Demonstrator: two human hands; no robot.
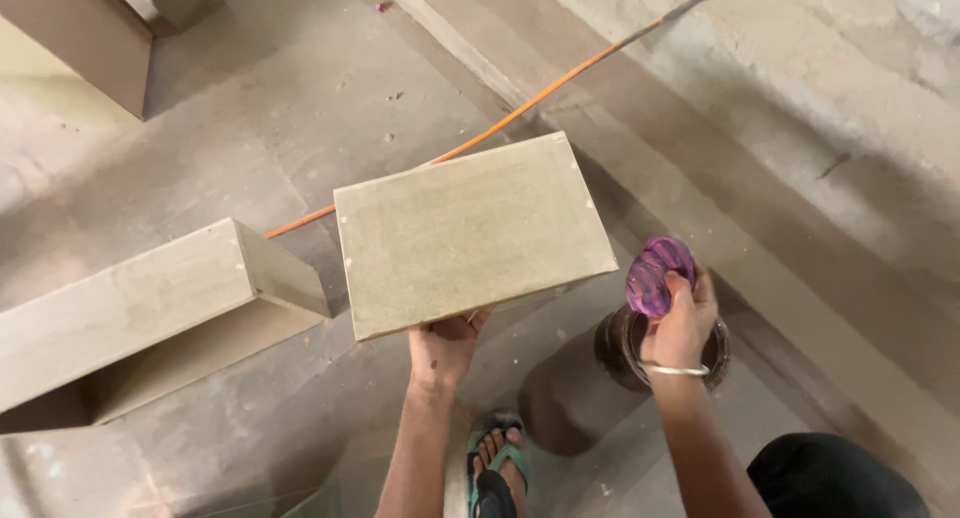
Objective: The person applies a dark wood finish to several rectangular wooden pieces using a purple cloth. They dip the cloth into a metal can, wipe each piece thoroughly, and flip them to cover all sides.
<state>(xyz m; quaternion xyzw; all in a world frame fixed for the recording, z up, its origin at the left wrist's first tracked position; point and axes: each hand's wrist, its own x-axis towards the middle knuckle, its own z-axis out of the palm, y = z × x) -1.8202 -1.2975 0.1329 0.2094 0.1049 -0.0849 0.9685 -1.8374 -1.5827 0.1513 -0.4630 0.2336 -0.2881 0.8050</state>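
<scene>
Left hand [443, 346] grip clamped on board [470, 233]; right hand [682, 323] clamped on purple rag [655, 275].

Orange cable [500, 126] across dusty floor [300, 108], L-shaped board piece [150, 308], perhaps another panel [70, 38] upper left.

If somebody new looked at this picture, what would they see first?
Probably the flat tan board in the middle, held up by its near edge in the left hand. Next comes the bright purple wad on the right, gripped in the right hand just above a dark round container on the floor. A thin orange cord runs slanting across the dusty floor behind the board.
</scene>
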